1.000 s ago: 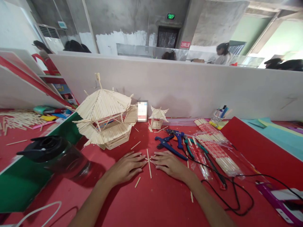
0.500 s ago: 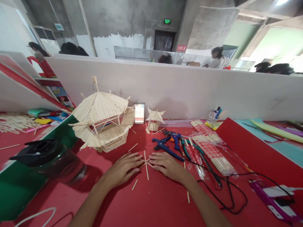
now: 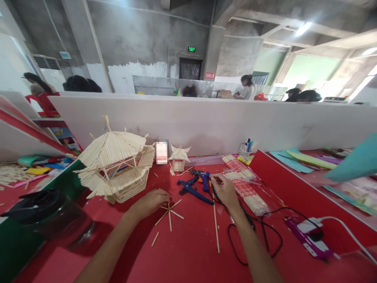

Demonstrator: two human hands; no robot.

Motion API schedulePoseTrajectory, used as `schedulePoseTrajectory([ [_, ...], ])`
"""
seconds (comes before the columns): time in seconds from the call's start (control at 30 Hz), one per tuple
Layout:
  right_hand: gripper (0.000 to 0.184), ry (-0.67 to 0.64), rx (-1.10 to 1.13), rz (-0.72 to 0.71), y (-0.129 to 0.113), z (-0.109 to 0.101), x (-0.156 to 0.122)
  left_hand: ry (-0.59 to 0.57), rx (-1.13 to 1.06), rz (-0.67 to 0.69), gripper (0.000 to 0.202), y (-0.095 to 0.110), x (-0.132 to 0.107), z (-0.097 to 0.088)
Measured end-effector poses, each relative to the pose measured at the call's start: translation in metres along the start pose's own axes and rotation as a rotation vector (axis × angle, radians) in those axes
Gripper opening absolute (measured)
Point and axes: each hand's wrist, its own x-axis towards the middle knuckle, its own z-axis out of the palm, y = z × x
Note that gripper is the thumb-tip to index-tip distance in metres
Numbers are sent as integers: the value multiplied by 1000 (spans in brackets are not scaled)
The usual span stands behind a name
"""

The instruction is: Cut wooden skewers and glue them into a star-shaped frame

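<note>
My left hand [image 3: 154,201] rests on the red tabletop, its fingers loosely bent and apart from the thumb. Its fingertips are at the upper end of several thin wooden sticks [image 3: 169,210] crossed like a star. A short stick piece [image 3: 155,239] lies below them. My right hand [image 3: 225,190] is beside the blue glue gun [image 3: 204,179], thumb and fingers pinched at the top end of a long wooden stick [image 3: 216,228]. Left of it lie blue-handled cutters [image 3: 194,191]. The right hand partly hides a green-handled tool.
A large stick pavilion [image 3: 118,165] and a small one [image 3: 178,159] stand at the back. A dark-lidded bottle [image 3: 55,224] is at left. Bagged sticks [image 3: 247,188], a black cable [image 3: 265,236] and a purple power strip [image 3: 309,239] lie right. Another person's sleeve [image 3: 353,159] reaches in.
My right hand has lifted away from the crossed sticks and moved right to the long stick by the glue gun. The left fingers have bent and drawn up. The view has tilted up and turned right.
</note>
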Motion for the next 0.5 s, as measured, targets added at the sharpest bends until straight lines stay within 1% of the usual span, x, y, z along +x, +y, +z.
schedulePoseTrajectory([
  [0.13,32,32,-20,91,25,-22,9,-17,-35,25,26,-4,2,-1],
  [0.2,32,47,-2,103,31,-28,11,-32,-60,20,27,-3,0,-3],
  [0.27,33,53,17,98,32,-30,11,-46,-98,-3,27,-1,-2,-4],
  [0.4,31,34,24,79,25,-22,10,-41,-184,-75,26,-1,-4,-3],
  [0.5,29,-33,47,52,17,-7,8,-48,-177,-65,23,-3,-3,-3],
])
